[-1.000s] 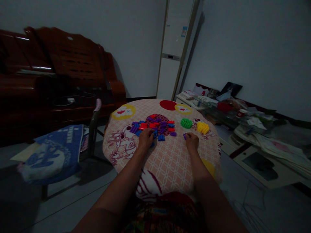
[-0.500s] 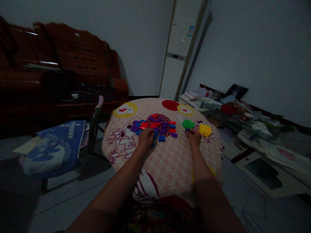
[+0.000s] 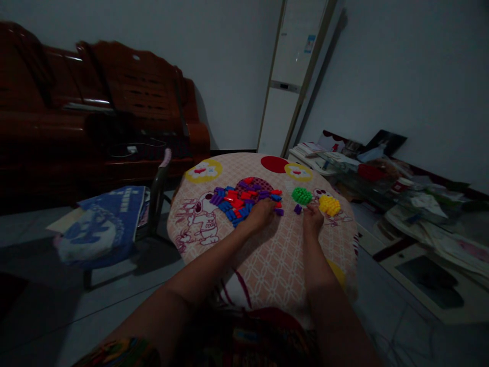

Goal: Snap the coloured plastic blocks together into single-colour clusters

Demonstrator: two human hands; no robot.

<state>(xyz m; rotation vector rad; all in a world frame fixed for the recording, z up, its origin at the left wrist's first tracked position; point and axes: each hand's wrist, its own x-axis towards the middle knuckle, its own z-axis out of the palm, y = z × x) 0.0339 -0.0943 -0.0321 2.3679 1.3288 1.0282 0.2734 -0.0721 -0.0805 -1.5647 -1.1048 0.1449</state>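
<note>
A heap of small purple, blue and red plastic blocks (image 3: 239, 199) lies on a round table under a pink cartoon-print cloth (image 3: 267, 255). My left hand (image 3: 262, 212) rests on the right end of the heap, fingers curled over some blocks; what it grips is hidden. My right hand (image 3: 313, 218) lies just right of it, fingers curled, right behind a lone purple block (image 3: 297, 208). A green clump of blocks (image 3: 301, 195) and a yellow clump (image 3: 329, 205) sit beyond my right hand.
A chair draped with a blue towel (image 3: 101, 227) stands left of the table, before a dark red wooden sofa (image 3: 95, 122). Papers, books and clutter (image 3: 401, 199) cover the floor at right. A tall white air conditioner (image 3: 294, 76) stands in the far corner.
My left hand has slid right across the heap toward the right hand. The purple block that was at my right fingertips now lies on the cloth just ahead of them. The camera shifted left.
</note>
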